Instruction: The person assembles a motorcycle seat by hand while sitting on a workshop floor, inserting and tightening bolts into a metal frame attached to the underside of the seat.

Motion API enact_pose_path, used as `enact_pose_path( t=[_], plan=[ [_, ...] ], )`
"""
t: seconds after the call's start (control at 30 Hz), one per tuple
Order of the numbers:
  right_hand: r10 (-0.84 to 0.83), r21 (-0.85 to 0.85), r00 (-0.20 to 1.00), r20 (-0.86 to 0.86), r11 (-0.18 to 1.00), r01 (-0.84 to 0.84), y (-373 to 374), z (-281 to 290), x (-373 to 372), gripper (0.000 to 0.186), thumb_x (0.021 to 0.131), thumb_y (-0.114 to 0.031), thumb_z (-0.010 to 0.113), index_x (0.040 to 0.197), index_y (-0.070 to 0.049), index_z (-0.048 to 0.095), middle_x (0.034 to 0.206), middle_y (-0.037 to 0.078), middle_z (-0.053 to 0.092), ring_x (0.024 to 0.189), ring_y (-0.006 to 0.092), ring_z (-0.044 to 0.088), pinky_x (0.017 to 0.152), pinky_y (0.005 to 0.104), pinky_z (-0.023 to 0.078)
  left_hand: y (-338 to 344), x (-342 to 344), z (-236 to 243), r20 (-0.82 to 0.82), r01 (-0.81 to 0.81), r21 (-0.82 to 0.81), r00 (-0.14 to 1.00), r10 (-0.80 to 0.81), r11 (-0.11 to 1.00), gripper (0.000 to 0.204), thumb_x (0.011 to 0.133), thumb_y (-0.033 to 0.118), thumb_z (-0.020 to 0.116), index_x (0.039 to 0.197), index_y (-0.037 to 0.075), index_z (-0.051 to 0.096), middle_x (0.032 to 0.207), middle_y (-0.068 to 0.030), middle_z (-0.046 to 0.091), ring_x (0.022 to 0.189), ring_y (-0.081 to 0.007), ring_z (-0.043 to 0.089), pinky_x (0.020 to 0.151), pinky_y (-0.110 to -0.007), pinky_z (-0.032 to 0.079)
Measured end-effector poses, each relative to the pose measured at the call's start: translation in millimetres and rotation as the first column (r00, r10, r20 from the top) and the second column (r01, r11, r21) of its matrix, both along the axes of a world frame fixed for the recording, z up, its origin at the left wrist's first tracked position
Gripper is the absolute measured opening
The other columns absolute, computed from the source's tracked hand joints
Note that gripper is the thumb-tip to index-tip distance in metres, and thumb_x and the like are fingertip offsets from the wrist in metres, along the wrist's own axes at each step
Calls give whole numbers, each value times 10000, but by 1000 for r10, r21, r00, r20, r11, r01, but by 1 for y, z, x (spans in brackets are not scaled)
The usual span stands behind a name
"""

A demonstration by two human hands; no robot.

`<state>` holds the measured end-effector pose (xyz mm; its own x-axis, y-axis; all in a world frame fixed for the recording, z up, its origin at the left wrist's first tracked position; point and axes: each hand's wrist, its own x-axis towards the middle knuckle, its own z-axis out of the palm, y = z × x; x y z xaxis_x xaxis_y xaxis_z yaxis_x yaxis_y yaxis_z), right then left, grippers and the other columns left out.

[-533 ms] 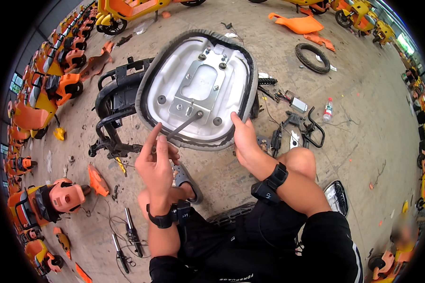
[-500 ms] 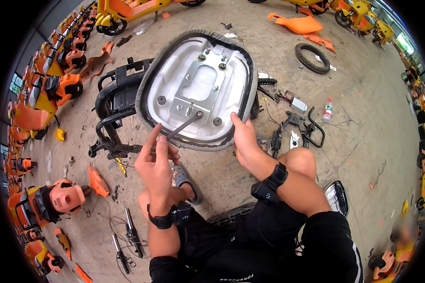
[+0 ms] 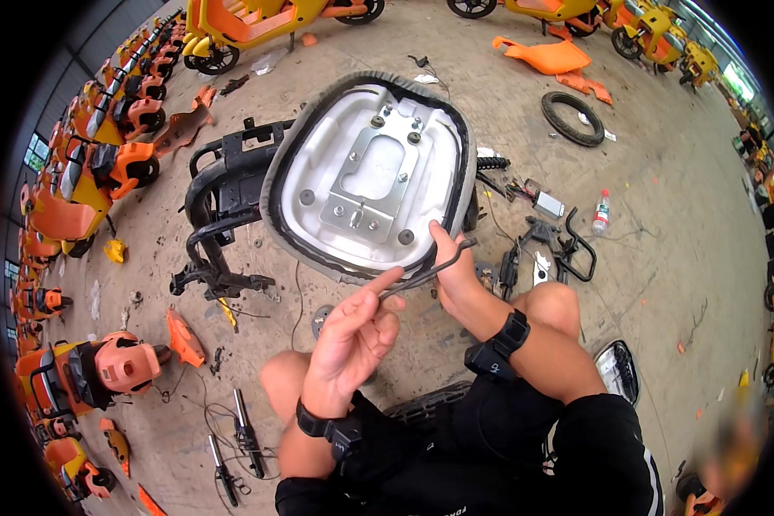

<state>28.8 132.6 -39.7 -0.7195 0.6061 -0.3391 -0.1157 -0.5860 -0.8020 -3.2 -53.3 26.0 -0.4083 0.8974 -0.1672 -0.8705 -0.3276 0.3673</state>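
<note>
A scooter seat (image 3: 316, 172) is held underside up in front of me, white shell showing inside a dark grey rim. Bolted to the shell is a silver bracket plate (image 3: 353, 208) with several nuts and studs. My right hand (image 3: 457, 273) grips the seat's near right edge, thumb over the rim. My left hand (image 3: 353, 340) is closed on a thin dark bent-end wrench (image 3: 439, 270), index finger stretched along it. The wrench crosses in front of the seat's near edge, off the plate, its bent end by my right hand.
Behind the seat, to the left, lies a black scooter frame (image 3: 224, 185). To the right are a controller box (image 3: 549, 204), a plastic bottle (image 3: 601, 211) and a tire (image 3: 573, 119). Shock absorbers (image 3: 248, 434) lie at lower left. Orange-and-yellow scooters (image 3: 77, 206) line the left side.
The wrench has come off a nut at the plate's near end and swung right, past the seat's rim. My left hand moved right with it; my right hand kept its grip on the seat.
</note>
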Motion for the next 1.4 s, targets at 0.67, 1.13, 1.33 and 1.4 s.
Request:
enact_pose_path(
  t=[0.67, 1.13, 1.33, 1.4],
  plan=[
    [-24, 23, 999, 32, 999, 23, 1, -2, 1, 422, 1005, -237, 514, 1354, -8, 450, 1288, 94, 572, 1167, 184, 531, 992, 331, 401, 19, 17, -5, -594, -184, -311, 803, -40, 933, 209, 1003, 110, 528, 1159, -29, 540, 713, -45, 557, 626, -131, 540, 605, -303, 513],
    [-27, 15, 997, 71, 1000, 27, -2, 5, 1, 491, 1021, -263, 450, 1425, 8, 382, 1379, 131, 508, 1252, 212, 482, 1037, 332, 358, 23, 22, -9, -477, -297, -309, 870, 122, 903, 239, 1046, 244, 462, 1127, 25, 513, 696, -20, 448, 602, -108, 430, 498, -262, 421],
    [-6, 16, 999, 54, 1000, 5, -2, 6, 0, 488, 1024, -270, 435, 1420, 10, 383, 1380, 140, 503, 1254, 219, 484, 1037, 344, 364, 21, 22, -14, -535, -299, -232, 834, 135, 925, 212, 1011, 179, 535, 1144, 25, 477, 982, -180, 672, 693, -190, 652, 516, -292, 521],
    [-4, 18, 999, 53, 1000, 3, -3, 9, 1, 486, 1023, -269, 435, 1417, 10, 384, 1377, 143, 504, 1252, 219, 486, 1036, 347, 365, 25, 24, -11, -581, -348, -270, 803, 137, 898, 259, 1010, 179, 535, 1190, 8, 462, 1087, -229, 674, 727, -215, 689, 486, -273, 518]
  ],
)
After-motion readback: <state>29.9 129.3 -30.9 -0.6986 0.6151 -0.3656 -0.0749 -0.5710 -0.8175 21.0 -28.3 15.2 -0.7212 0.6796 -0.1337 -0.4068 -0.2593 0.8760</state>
